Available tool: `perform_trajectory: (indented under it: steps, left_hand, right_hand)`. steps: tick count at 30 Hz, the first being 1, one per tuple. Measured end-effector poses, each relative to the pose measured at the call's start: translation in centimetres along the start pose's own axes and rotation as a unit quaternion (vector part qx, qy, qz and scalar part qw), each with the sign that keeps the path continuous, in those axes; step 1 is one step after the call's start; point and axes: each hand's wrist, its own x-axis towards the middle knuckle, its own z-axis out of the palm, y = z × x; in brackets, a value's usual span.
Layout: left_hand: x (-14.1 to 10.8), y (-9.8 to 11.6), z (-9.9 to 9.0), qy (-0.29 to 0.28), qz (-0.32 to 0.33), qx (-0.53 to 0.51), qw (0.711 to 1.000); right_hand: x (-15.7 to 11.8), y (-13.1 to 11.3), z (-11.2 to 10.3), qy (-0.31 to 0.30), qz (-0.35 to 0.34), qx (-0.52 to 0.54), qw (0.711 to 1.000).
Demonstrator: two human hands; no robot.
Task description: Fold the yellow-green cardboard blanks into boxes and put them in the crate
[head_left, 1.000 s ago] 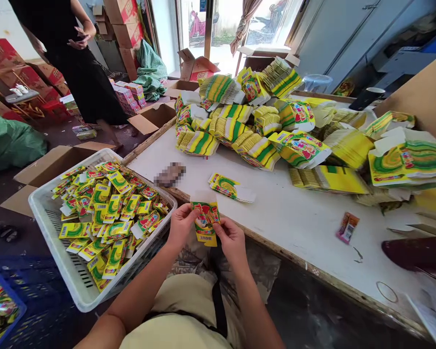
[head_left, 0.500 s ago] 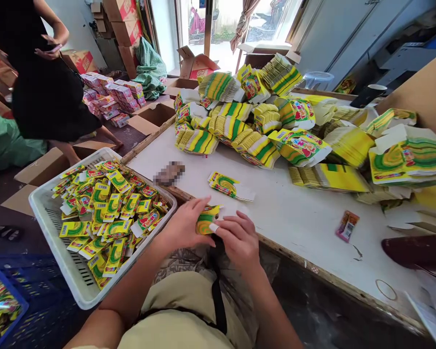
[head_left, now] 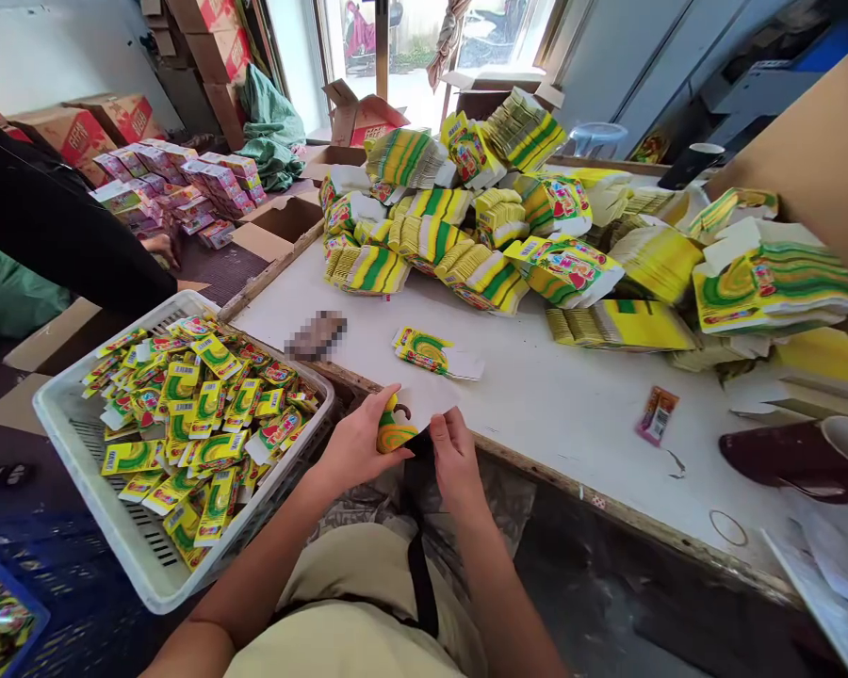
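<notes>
A small yellow-green box (head_left: 394, 435) is gripped by my left hand (head_left: 355, 441), near the table's front edge. Beside it, my right hand (head_left: 456, 461) has its thumb and fingers pinched at the box's right side; what they pinch is too small to make out. A flat carton (head_left: 438, 355) with a white flap lies on the table just beyond my hands. To my left, a white basket (head_left: 162, 595) holds several small yellow-green boxes.
Stacks of flat cartons (head_left: 459, 235) cover the table's far side. A maroon mug (head_left: 770, 461), a small packet (head_left: 657, 415) and a rubber band lie right. A blue crate (head_left: 77, 603) stands lower left. Someone's dark-clothed leg (head_left: 63, 217) is beyond the basket.
My right hand has shifted away from my left, widening the space between them. The other person has moved left and bends low. The view has shifted slightly.
</notes>
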Motion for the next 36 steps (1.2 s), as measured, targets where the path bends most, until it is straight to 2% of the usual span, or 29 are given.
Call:
perform_trajectory:
  steps: [2, 4, 6, 11, 16, 19, 22, 24, 26, 28, 31, 36]
  left_hand:
    - [-0.2, -0.2, 0.3, -0.001, -0.006, 0.007, 1.0]
    - [-0.4, -0.3, 0.4, -0.003, -0.015, 0.01, 1.0]
    - [-0.5, -0.3, 0.4, -0.002, -0.015, 0.01, 1.0]
    - [-0.6, 0.5, 0.9, -0.016, 0.028, -0.004, 0.999]
    - [-0.4, 1.0, 0.8, 0.003, 0.026, 0.004, 1.0]
    - [-0.1, 0.7, 0.5, -0.018, -0.001, -0.005, 1.0]
    - [0.2, 0.2, 0.7, -0.042, -0.026, -0.011, 0.999]
    - [0.4, 0.0, 1.2, -0.019, -0.02, -0.011, 1.0]
    - [0.4, -0.2, 1.5, 0.024, -0.015, -0.015, 1.0]
    - [0.4, -0.3, 1.3, 0.051, -0.023, 0.002, 0.998]
    - [0.4, -0.4, 0.3, 0.05, -0.039, 0.043, 0.997]
    - [0.5, -0.6, -1.5, 0.041, -0.029, 0.04, 0.998]
  right_hand:
    - [0.1, -0.4, 0.2, -0.047, 0.01, -0.01, 0.999]
    - [0.1, -0.8, 0.2, -0.066, 0.006, -0.03, 0.997]
    - [0.2, -0.9, 0.2, -0.063, -0.001, -0.04, 0.997]
    - [0.1, 0.1, 0.9, 0.005, 0.024, 0.016, 1.0]
    - [0.2, 1.3, 1.3, -0.056, 0.017, 0.018, 0.998]
    - [-0.3, 1.4, 1.2, -0.109, -0.026, -0.032, 0.993]
    - [-0.9, 1.1, 1.1, -0.151, -0.108, -0.15, 0.971]
    - [-1.1, 0.9, 1.1, -0.166, -0.159, -0.215, 0.949]
    - [-1.0, 1.1, 0.9, -0.159, -0.192, -0.235, 0.94]
    - [-0.6, 1.5, 0.5, -0.111, -0.206, -0.231, 0.944]
    - [0.1, 2.0, -0.3, -0.061, -0.214, -0.239, 0.945]
    - [0.8, 1.7, -1.6, -0.135, -0.217, -0.292, 0.921]
